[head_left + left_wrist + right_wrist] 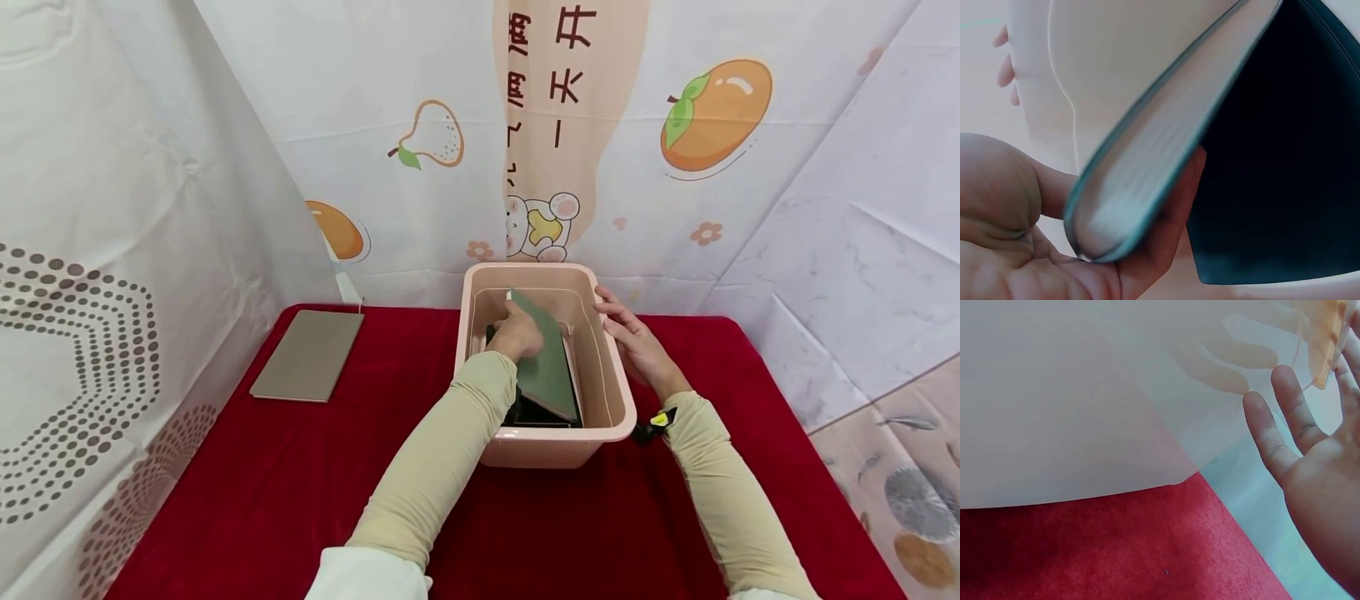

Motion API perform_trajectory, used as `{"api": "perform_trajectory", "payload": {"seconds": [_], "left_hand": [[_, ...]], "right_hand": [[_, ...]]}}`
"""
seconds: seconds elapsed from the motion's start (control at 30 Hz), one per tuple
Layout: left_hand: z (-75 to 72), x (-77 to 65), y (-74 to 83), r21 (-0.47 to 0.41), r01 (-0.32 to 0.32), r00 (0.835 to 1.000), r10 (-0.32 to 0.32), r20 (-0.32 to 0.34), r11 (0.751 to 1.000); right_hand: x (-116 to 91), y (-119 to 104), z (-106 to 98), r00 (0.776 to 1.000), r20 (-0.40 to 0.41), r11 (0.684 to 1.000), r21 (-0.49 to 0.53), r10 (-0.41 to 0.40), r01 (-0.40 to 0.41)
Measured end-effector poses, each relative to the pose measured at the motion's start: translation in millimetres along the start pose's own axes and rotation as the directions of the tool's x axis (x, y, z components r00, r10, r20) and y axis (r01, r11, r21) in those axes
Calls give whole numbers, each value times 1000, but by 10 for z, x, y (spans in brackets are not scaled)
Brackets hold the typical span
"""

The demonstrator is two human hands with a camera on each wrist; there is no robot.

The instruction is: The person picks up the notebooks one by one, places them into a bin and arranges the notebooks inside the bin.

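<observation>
A hardcover book with a green cover (546, 362) stands tilted inside a pink plastic bin (536, 454). My left hand (519, 335) reaches into the bin and grips this book, its fingers behind one cover and the thumb at the other side. The left wrist view shows the book's pale page edges (1147, 150). Below and beside it lies a dark, flat, book-like thing (1285, 162), partly covered by the green book. My right hand (636, 346) is at the bin's right side, fairly straight fingertips touching the outer wall near the rim.
A grey-brown, flat notebook (309, 356) lies on the red tablecloth (405, 358) to the left of the bin. Behind the table hangs a white curtain (337, 108) printed with fruit and lettering.
</observation>
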State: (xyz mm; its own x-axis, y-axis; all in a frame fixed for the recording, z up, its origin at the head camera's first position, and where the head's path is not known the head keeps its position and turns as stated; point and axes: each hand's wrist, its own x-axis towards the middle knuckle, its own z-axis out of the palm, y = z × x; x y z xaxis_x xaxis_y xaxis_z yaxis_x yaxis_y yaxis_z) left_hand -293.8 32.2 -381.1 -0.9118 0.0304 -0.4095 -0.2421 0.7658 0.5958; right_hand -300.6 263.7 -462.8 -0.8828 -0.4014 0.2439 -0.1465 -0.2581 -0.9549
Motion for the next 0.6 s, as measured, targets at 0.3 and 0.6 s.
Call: {"api": "perform_trajectory", "payload": {"seconds": [0.3,0.6], "left_hand": [[10,-65,31,112,71,997,-66,-48,991],[18,-120,97,141,167,983,-155,-96,976]], "right_hand": [[1,6,8,1000,0,1000,-2,4,-4],[-7,11,1,1000,3,1000,0,-2,2]]}}
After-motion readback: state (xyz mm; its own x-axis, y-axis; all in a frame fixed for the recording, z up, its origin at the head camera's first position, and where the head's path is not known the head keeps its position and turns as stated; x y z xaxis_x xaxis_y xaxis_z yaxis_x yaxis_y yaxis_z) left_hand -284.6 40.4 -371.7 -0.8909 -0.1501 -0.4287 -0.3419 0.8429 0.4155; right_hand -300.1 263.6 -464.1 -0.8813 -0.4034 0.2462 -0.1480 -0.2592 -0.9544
